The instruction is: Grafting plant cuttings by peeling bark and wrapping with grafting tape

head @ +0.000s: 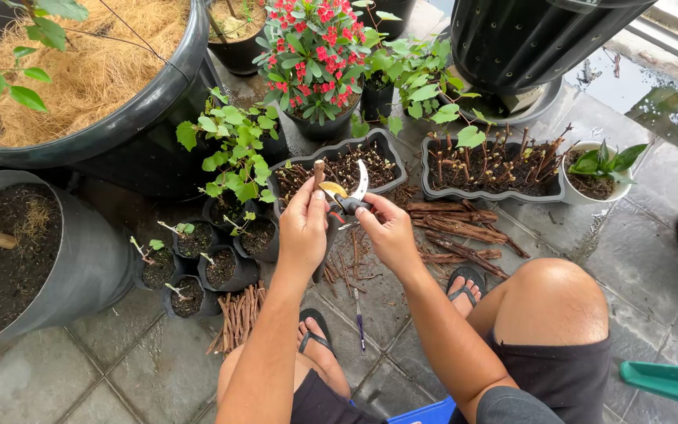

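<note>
Your left hand (303,228) has its grip clenched on a short brown cutting (319,171), pinched upright between thumb and fingers so the cut tip stands just above them. Your right hand (390,232) is clenched on the dark handles of the pruning shears (347,198), whose curved blades gape open right beside the stick and just above your left fingertips.

That closeness is the main risk: if the blades close while the stick sits so low in your grip, they could catch your left thumb or forefinger. A hard twig could also twist as the blades bite, turning in your pinch and pulling the cut off line or splitting the wood.

Below both grips the floor tiles (80,369) look wet, and your sandalled feet sit among loose sticks (457,228); shifting weight in that squat could slip you forward onto the open blades. The grey planter tray (390,153) lies just beyond your hands, so a dropped piece would likely fall into it or among the small black pots (198,271) to the left of your left grip.
</note>
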